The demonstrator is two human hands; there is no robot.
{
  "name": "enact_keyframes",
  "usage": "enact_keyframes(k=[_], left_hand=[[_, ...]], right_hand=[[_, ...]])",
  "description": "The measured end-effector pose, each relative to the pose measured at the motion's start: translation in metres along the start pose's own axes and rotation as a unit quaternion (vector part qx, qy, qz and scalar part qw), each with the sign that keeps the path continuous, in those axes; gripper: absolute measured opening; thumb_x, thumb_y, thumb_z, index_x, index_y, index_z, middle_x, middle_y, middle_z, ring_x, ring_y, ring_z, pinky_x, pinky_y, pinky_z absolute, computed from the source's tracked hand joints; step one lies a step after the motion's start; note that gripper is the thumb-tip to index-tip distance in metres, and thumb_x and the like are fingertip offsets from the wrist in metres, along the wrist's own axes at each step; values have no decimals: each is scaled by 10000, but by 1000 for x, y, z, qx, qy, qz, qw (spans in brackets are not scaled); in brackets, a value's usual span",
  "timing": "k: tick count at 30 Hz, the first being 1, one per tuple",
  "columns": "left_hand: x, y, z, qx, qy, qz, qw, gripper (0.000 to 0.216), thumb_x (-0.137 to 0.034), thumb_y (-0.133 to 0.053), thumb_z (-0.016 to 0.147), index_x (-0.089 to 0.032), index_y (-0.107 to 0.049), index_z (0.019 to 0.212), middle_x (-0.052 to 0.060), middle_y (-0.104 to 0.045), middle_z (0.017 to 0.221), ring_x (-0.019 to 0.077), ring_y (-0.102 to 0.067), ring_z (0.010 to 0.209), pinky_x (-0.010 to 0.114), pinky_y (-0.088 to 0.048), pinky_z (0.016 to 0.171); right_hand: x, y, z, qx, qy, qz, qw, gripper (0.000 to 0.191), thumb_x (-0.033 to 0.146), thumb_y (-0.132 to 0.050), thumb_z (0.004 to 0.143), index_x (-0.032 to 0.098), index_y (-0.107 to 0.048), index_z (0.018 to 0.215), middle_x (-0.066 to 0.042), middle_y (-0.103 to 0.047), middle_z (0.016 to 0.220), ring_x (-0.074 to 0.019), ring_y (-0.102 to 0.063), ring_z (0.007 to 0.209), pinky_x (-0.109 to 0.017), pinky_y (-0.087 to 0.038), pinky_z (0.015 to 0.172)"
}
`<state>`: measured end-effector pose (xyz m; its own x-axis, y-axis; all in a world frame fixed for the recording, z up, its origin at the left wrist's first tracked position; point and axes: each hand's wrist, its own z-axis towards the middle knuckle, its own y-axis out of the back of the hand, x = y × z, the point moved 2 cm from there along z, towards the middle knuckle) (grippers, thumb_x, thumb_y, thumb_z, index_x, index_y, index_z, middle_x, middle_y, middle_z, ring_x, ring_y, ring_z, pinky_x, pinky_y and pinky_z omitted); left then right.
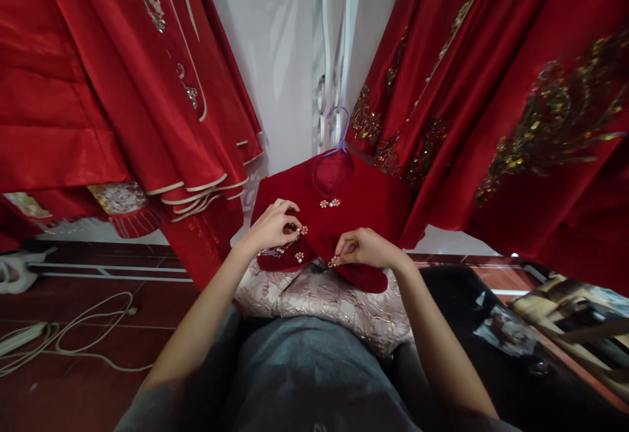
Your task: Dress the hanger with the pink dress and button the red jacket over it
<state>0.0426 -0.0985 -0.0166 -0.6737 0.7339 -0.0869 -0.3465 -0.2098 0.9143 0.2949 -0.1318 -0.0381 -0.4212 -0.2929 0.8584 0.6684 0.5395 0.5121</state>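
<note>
A dark red velvet jacket [373, 189] hangs from a purple hanger [343, 132] before me, its lower part over a pale brocade cloth [358, 311]. One jeweled clasp [330, 203] is joined below the collar. My left hand [275, 225] pinches a jeweled clasp half [304, 230] at the left front edge, with a beaded chain beneath the fingers. Below it sits another jeweled piece [299, 257] on the velvet. In my right hand [363, 248], thumb and fingers are closed on a small jeweled clasp loop [333, 261] at the right front edge.
Red garments with pale piping [162, 124] hang at left, and red sequined garments [491, 124] at right. A white cable [98, 314] and power strip [22, 339] lie on the tiled floor. At right, a plastic bag [506, 330] rests on a black surface [452, 353].
</note>
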Motion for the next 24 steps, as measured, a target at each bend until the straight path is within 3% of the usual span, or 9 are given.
enact_keyframes(k=[3, 9, 16, 19, 21, 24], left_hand=[[1, 1, 4, 6, -15, 8, 1000, 154, -337, -610, 861, -216, -703, 878, 56, -580, 1157, 226, -498, 1092, 423, -396, 983], [0, -5, 13, -6, -68, 48, 997, 181, -297, -482, 948, -194, -614, 880, 5, -632, 821, 153, -559, 840, 423, -271, 1084], [-12, -8, 39, -108, -35, 51, 992, 228, -356, -450, 957, -207, -621, 986, 33, -621, 936, 180, -526, 900, 393, -326, 989], [-22, -11, 58, -111, -47, 70, 990, 260, -359, -432, 961, -227, -634, 1058, 59, -581, 1036, 204, -497, 970, 388, -338, 946], [-26, -15, 70, -99, -50, 110, 988, 275, -346, -438, 955, -197, -635, 1076, 92, -561, 1051, 233, -483, 990, 412, -330, 936], [-26, -22, 84, -82, -46, 160, 983, 270, -330, -482, 929, -149, -636, 1056, 133, -553, 1047, 273, -471, 1000, 456, -317, 918]], right_hand=[[4, 0, -1, -1, -1, 1, 1000, 154, 288, -728, 696, 182, -655, 779, -53, -754, 819, -193, -716, 799, -294, -529, 718], [2, -5, 3, 9, 9, -17, 1000, 166, 285, -724, 706, 171, -656, 805, -62, -756, 825, -186, -715, 785, -275, -519, 694], [2, -1, -5, 68, -10, -32, 997, 154, 258, -719, 705, 163, -666, 813, -59, -761, 836, -183, -718, 779, -271, -523, 698], [3, 4, -14, 103, -35, -34, 994, 179, 277, -723, 706, 163, -684, 839, -58, -761, 847, -190, -718, 790, -280, -534, 709], [5, 8, -18, 89, -36, -25, 995, 224, 306, -720, 719, 171, -691, 896, -54, -759, 871, -190, -716, 824, -292, -547, 750], [8, 15, -22, 19, -15, -13, 1000, 294, 342, -712, 742, 184, -673, 987, -51, -749, 900, -185, -707, 861, -314, -561, 803]])
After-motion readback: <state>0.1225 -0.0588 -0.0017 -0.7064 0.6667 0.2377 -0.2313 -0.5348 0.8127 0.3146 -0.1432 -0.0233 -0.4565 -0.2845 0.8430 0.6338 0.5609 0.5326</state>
